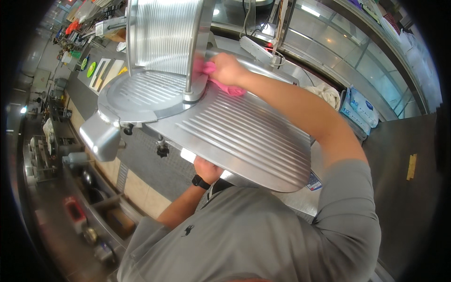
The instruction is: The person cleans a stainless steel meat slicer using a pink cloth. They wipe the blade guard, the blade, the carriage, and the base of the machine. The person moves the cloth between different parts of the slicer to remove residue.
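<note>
A metal meat slicer fills the middle of the view, with a ribbed gauge plate (246, 137) slanting towards me. My right hand (227, 68) grips a pink cloth (230, 89) at the upper end of that plate. The cloth touches the metal next to the upright post (190, 60) of the slicer's carriage; one end of it lies loose on the ribs. Below the plate's near edge is my left hand (207, 171), a black watch (201, 182) on its wrist. Its fingers are partly hidden under the slicer, so what they touch cannot be seen.
Behind the slicer are a white power strip (256, 49) with cords and a crumpled pale cloth (322, 94). Blue-and-white packs (359, 107) lie at the right. Knives on a white board (104, 74) rest on the left counter. A dark panel (398, 183) stands at my right.
</note>
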### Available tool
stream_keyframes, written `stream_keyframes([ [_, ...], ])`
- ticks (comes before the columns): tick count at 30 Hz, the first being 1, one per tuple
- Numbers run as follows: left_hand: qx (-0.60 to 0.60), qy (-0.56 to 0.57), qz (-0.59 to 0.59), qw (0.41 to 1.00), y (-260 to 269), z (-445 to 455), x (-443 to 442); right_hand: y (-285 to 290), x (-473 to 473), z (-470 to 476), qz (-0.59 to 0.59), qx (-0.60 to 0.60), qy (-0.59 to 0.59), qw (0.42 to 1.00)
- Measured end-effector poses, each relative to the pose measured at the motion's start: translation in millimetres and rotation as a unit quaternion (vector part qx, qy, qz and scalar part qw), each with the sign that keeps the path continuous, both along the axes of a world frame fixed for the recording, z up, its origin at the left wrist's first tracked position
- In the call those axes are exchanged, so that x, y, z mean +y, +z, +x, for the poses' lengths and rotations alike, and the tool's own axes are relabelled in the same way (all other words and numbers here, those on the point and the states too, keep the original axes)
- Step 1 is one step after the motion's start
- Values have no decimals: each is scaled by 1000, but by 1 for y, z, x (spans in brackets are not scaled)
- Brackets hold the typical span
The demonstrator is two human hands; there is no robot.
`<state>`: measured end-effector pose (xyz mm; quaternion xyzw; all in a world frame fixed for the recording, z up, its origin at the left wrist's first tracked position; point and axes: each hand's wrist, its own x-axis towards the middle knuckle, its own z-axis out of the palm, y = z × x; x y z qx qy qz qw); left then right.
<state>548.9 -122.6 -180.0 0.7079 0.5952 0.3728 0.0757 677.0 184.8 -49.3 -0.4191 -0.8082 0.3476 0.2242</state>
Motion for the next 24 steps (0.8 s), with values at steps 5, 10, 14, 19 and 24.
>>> stream_keyframes([
  [5,34,27,3,999,28,9,0,-2,1,-8,62,-53,17,997],
  [10,58,15,5,998,24,5,1,16,-30,28,33,-152,35,987],
  [14,40,16,-4,999,18,4,-2,23,-59,112,-4,-166,51,985],
  [19,56,24,-11,998,15,6,1,19,-128,224,7,-125,-58,990],
  [24,66,30,-26,997,18,9,2,3,-168,317,-57,-230,-22,971],
])
